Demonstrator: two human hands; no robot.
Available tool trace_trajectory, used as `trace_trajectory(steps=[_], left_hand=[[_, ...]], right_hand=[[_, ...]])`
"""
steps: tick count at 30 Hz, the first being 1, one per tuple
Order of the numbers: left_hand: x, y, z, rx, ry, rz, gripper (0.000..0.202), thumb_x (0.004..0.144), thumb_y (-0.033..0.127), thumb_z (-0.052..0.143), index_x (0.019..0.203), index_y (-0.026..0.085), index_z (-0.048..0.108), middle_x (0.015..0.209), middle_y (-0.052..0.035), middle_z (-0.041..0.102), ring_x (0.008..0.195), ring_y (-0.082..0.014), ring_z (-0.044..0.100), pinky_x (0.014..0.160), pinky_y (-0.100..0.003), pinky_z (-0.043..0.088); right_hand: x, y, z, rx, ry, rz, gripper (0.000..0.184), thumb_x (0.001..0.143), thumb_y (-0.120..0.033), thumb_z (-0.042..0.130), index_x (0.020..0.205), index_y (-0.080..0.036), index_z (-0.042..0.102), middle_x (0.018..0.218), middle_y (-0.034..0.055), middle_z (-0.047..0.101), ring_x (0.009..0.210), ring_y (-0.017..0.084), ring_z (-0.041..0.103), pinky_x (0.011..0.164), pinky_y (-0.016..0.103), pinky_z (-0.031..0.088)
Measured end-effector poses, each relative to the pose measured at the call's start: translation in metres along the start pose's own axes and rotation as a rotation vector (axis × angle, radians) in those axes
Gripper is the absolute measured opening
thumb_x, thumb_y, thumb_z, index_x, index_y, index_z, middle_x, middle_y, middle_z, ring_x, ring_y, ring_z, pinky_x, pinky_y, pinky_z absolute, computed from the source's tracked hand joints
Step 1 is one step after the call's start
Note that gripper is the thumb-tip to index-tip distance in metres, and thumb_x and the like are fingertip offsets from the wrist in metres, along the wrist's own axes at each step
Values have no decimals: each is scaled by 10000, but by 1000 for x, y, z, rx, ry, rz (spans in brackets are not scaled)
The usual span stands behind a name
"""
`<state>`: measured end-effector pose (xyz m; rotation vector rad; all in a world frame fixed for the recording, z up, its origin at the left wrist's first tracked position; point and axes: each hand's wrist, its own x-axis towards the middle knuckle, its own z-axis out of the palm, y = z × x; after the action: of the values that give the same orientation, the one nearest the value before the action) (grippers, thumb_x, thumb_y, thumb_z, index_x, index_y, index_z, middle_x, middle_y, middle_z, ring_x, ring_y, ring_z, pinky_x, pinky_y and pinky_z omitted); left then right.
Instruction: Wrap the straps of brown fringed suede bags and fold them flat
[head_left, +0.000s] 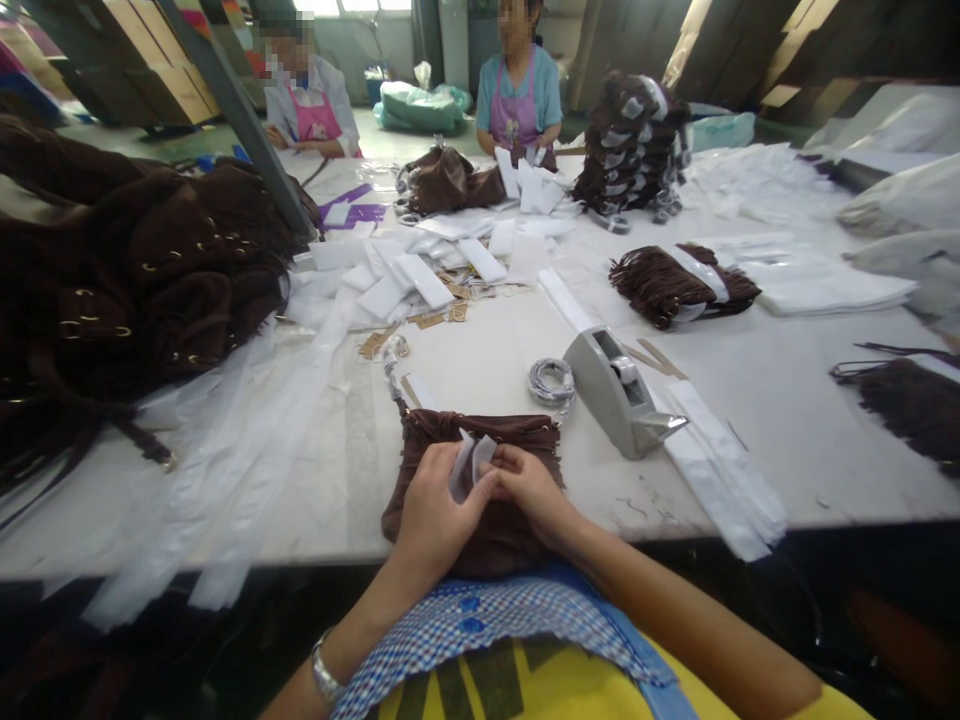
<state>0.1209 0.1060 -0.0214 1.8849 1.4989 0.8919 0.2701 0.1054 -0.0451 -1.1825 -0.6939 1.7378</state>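
Observation:
A brown fringed handbag [420,450] lies at the table's front edge, right before my body. Over it, my left hand [442,495] is closed on a small white sheet [463,465] that stands up in two leaves. My right hand [525,485] pinches the right-hand leaf, its fingertips close to my left thumb. Beyond the bag's left corner runs its wrapped strap [391,370]. A coiled wrapped strap [551,382] rests just behind the bag's right end. To the right of that stands a grey tape dispenser [619,395].
Brown bags [150,250] are heaped on the left. White packets [405,280] and paper tags lie mid-table. Fringed bags [637,140] are stacked at the back, and one wrapped fringed bag [682,285] lies nearer. White strips [727,470] overhang the front edge. Two people sit across.

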Motion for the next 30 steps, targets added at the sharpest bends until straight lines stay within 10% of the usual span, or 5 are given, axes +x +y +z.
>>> trace_trajectory(steps=[18, 30], left_hand=[[-14, -21, 1, -91, 160, -126, 213, 886, 350, 625, 1003, 198, 718, 1008, -48, 695, 941, -197, 645, 878, -329, 503], [-27, -16, -4, 409, 117, 206, 353, 931, 178, 474, 1241, 226, 637, 1028, -90, 640, 958, -225, 585, 850, -338, 506]], right_hand=[[3, 16, 13, -291, 131, -99, 362, 776, -493, 697, 709, -177, 531, 539, -48, 526, 463, 79, 463, 437, 190, 359], [-1, 23, 23, -97, 83, -125, 424, 727, -558, 750, 723, -189, 542, 573, -51, 531, 513, 96, 485, 519, 226, 402]])
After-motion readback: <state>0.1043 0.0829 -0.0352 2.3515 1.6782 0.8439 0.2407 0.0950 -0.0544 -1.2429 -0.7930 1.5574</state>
